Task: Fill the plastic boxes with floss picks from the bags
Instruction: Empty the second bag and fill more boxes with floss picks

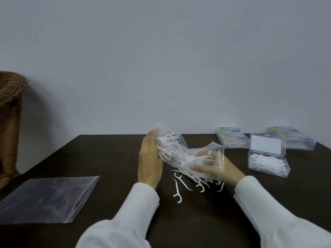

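Note:
A clear plastic bag [179, 149] with white floss picks inside is held above the dark table [111, 158] between both hands. My left hand [149, 161] grips its upper, closed end. My right hand [211, 167] holds the lower, open end, fingers partly inside the plastic. Several loose floss picks [186, 181] lie on the table under the bag. To the right stands an open clear box [268, 163], its lid up and floss picks lying inside.
An empty flat plastic bag [46, 197] lies at the left front. Closed labelled boxes [231, 138] sit at the back right, more of these boxes [293, 138] behind the open one. A woven brown object [10, 104] stands at the far left by the wall.

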